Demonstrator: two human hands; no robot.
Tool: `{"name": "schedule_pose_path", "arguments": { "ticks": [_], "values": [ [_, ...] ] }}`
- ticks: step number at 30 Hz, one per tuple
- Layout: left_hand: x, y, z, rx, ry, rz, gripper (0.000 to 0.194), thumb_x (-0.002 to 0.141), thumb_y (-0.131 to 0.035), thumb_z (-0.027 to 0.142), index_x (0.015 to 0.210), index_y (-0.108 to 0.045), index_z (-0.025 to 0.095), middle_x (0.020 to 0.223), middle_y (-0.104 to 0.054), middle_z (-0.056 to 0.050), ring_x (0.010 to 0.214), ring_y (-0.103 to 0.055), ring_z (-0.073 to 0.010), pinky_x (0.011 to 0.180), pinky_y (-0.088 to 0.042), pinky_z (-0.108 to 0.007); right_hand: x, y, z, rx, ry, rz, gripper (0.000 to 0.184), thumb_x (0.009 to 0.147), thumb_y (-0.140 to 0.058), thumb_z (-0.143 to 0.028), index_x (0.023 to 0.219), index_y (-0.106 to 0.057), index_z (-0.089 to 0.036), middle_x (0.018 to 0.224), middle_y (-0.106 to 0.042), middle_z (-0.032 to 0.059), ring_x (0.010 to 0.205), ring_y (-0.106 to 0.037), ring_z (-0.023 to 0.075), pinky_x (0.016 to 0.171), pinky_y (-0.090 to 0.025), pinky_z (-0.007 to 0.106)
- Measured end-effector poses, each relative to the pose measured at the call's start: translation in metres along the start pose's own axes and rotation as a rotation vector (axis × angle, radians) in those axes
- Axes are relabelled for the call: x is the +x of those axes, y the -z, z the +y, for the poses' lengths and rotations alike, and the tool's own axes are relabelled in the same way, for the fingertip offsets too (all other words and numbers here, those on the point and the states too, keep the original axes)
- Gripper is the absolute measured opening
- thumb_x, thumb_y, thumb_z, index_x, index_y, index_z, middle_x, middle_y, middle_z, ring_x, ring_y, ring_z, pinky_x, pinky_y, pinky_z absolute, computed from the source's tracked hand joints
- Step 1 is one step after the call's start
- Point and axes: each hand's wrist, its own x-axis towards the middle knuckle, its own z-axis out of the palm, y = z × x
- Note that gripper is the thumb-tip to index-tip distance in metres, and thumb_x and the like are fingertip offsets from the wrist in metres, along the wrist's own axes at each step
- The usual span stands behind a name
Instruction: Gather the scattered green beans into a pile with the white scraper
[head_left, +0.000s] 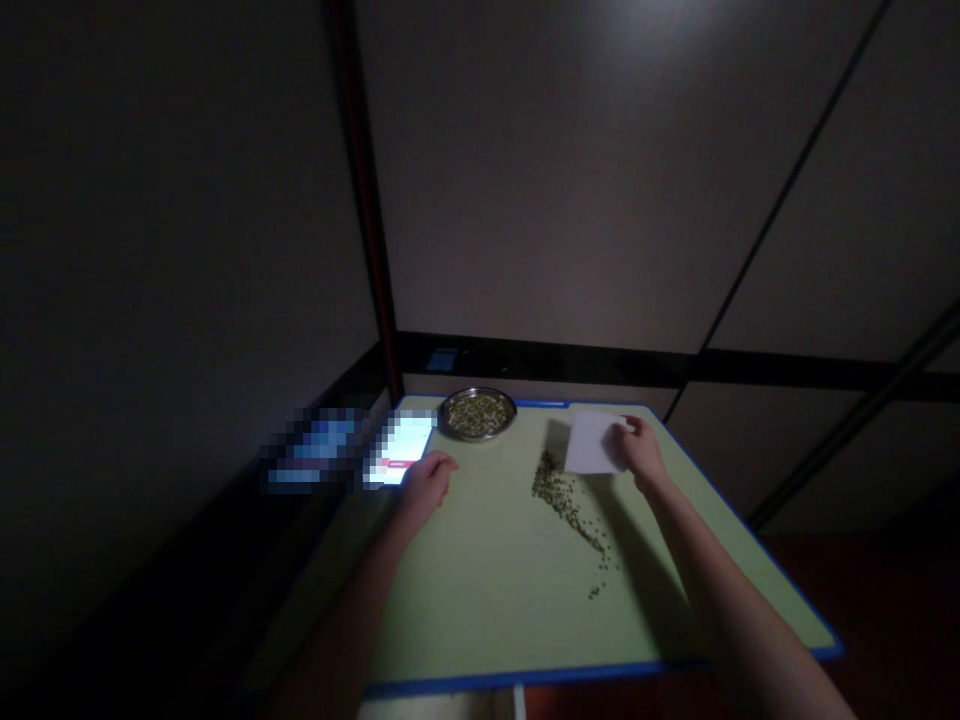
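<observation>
My right hand point(639, 450) grips a white card point(592, 442), held upright on the pale green table point(487, 580) just behind a line of small green seeds point(570, 505). The seeds trail from the card toward the near right. My left hand point(429, 478) rests on the table at the left with its fingers curled, right beside a lit phone screen point(401, 447). A round metal dish point(478, 413) filled with the same green seeds stands at the far edge between the phone and the card.
The table has a blue rim point(540, 678) and stands in a dark corner. A dark red post point(367, 200) rises behind the dish. A blurred bright object point(315, 452) lies off the table's left side.
</observation>
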Motion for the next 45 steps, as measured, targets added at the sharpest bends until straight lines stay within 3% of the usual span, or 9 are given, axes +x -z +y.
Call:
{"name": "schedule_pose_path", "arguments": {
  "ticks": [6,13,26,37,45],
  "values": [
    [-0.001,0.001,0.0,0.027,-0.006,0.021,0.019,0.072,-0.048,0.037,0.074,-0.057,0.02,0.042,-0.042,0.009,0.036,-0.038,-0.011,0.04,-0.029,-0.023,-0.02,0.028,0.035,0.25,-0.131,0.049,0.043,0.068,-0.065,-0.056,0.082,-0.062,-0.016,0.063,-0.064,0.0006,0.052,-0.055,0.0146,0.045,-0.041,0.023],
    [-0.004,0.005,0.005,0.099,-0.024,0.021,0.021,0.075,-0.049,0.038,0.075,-0.059,0.02,0.042,-0.043,0.008,0.039,-0.041,-0.0117,0.042,-0.03,-0.024,-0.017,0.026,0.056,0.445,-0.145,0.144,0.042,0.066,-0.066,-0.056,0.079,-0.057,-0.018,0.066,-0.061,-0.0025,0.056,-0.052,0.0122,0.051,-0.042,0.023],
    [-0.008,0.012,0.01,0.193,-0.028,0.04,0.026,0.077,-0.049,0.042,0.075,-0.061,0.019,0.043,-0.048,0.006,0.042,-0.045,-0.0133,0.045,-0.033,-0.025,-0.025,0.025,0.058,0.266,-0.042,0.268,0.04,0.077,-0.051,-0.058,0.085,-0.053,-0.019,0.071,-0.055,-0.002,0.067,-0.048,0.0145,0.063,-0.038,0.027],
    [-0.009,0.012,0.012,0.155,-0.008,0.045,0.026,0.076,-0.049,0.042,0.074,-0.061,0.019,0.043,-0.049,0.006,0.042,-0.045,-0.0134,0.045,-0.032,-0.025,-0.03,0.027,0.049,0.19,-0.002,0.25,0.042,0.082,-0.044,-0.057,0.095,-0.056,-0.018,0.085,-0.061,0.0028,0.08,-0.053,0.0176,0.073,-0.041,0.028],
    [-0.007,0.011,0.012,0.136,-0.002,0.056,0.024,0.075,-0.049,0.041,0.073,-0.059,0.02,0.043,-0.047,0.006,0.042,-0.044,-0.0134,0.045,-0.033,-0.025,-0.032,0.024,0.046,0.265,-0.065,0.195,0.042,0.074,-0.052,-0.049,0.1,-0.058,-0.016,0.079,-0.064,0.0025,0.069,-0.055,0.0166,0.063,-0.044,0.027]
  ]
}}
